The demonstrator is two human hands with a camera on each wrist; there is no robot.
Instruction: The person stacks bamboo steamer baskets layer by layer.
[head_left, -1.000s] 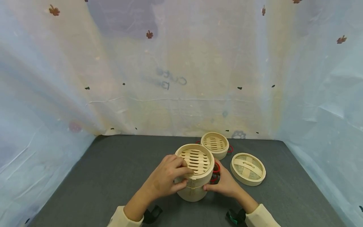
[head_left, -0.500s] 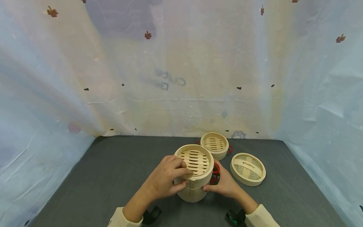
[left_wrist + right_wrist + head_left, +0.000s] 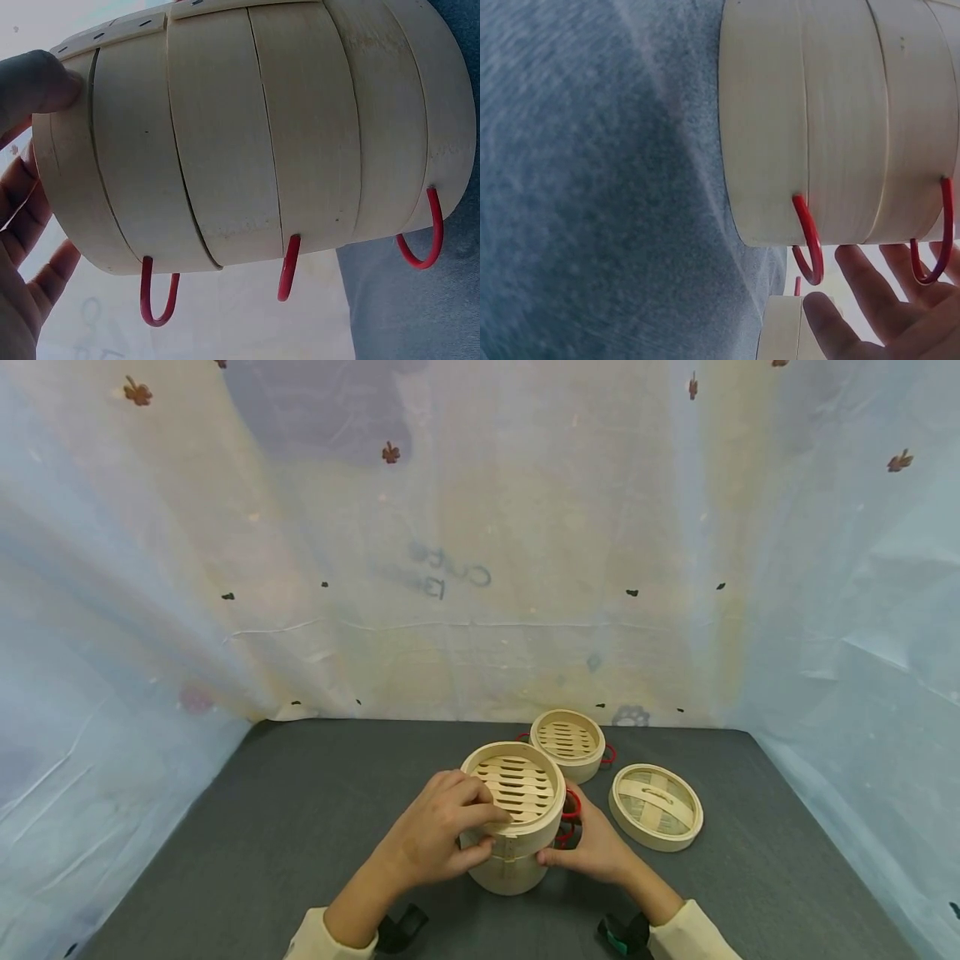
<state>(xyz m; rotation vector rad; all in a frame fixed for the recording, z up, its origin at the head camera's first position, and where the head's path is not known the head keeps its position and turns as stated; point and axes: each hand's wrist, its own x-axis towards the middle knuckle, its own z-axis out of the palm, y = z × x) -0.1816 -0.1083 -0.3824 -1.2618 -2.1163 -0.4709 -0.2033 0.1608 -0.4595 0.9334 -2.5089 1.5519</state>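
Observation:
A stack of round bamboo steamer baskets (image 3: 510, 868) stands on the dark table, its slatted top tier (image 3: 517, 781) facing up. My left hand (image 3: 442, 827) pinches the near left rim of that tier. In the left wrist view the thumb (image 3: 37, 84) lies on the outer wall, while the other fingers reach round the rim. Lower down on the right, my right hand (image 3: 588, 847) grips the side of the stack, thumb on the front wall. In the right wrist view its fingers (image 3: 870, 289) lie beside the red handles (image 3: 810, 244). The palm is partly out of that view.
Behind the stack sits another steamer basket (image 3: 567, 735) with red handles. A round bamboo lid (image 3: 656, 802) with a small handle lies at the right. The dark tabletop (image 3: 337, 793) ends at a pale patterned curtain (image 3: 480, 568).
Both hands keep the same hold on the steamer stack. The view shifts very slightly; nothing on the table has visibly moved.

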